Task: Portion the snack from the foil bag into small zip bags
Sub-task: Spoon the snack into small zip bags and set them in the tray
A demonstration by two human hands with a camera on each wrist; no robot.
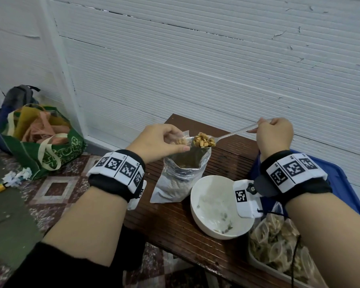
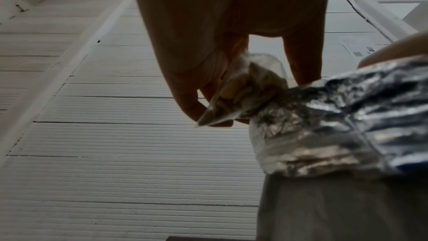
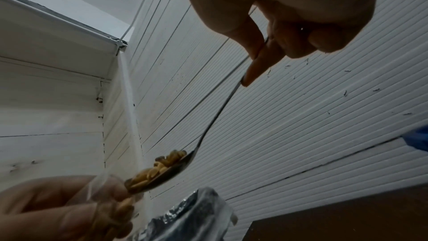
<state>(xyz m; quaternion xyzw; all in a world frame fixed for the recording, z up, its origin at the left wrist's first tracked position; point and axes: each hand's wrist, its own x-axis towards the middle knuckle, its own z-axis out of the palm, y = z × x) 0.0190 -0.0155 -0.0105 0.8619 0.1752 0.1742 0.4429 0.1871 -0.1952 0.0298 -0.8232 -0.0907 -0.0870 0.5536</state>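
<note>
Left arm: bare forearm reaches forward from the lower left, with a black band with white marker tiles at the wrist.
Left hand: raised, back of the hand up, fingers curled down; thumb and fingertips pinch a small clear bag.
Right arm: bare forearm comes up from the lower right, with the same kind of band at the wrist.
Right hand: raised a little higher than the left, well apart from it, fingers curled; thumb and forefinger hold a spoon handle.
</note>
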